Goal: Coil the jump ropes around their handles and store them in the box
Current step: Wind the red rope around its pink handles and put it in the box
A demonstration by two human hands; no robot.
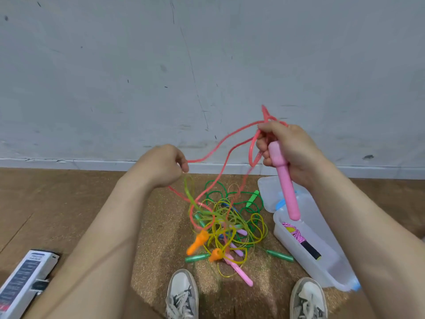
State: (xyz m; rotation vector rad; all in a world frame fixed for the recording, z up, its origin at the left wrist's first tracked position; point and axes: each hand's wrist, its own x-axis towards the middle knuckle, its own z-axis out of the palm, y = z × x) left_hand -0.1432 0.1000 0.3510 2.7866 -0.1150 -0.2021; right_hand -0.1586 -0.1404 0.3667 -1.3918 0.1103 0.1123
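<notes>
Head view, looking down past your forearms to a cork-brown floor (pixel 69 203) at the foot of a grey wall.

The clear plastic box (pixel 328 268) lies open on the floor to your right, a coiled pink-and-white rope (pixel 296 236) already in it. Just left of it sprawls the pile of ropes (pixel 230 217), green, yellow and orange strands crossing one another.

The pink rope (pixel 218 148) is the one being worked. It runs from your right hand (pixel 292 146) across to your left hand (pixel 163 166), then drops into the pile and loops among the other strands. Its second handle (pixel 240 272) lies on the floor at the pile's near edge.

The likely trouble is there. Pulling in more slack could drag the tangle up with it or cinch a knot, and a yellow-green strand (pixel 189 192) already rises towards your left hand. The few loops bunched above your right fist look loose and may spring off if tension drops.

Your right hand grips the pink handle (pixel 285 183), fingers wrapped around its upper end and the loops. Your left hand pinches the rope between curled fingers.

The handle's long axis stands steep, near upright and slightly tilted. Its rope end sits up in your fist, and its free end points down and to the right, towards the box.
</notes>
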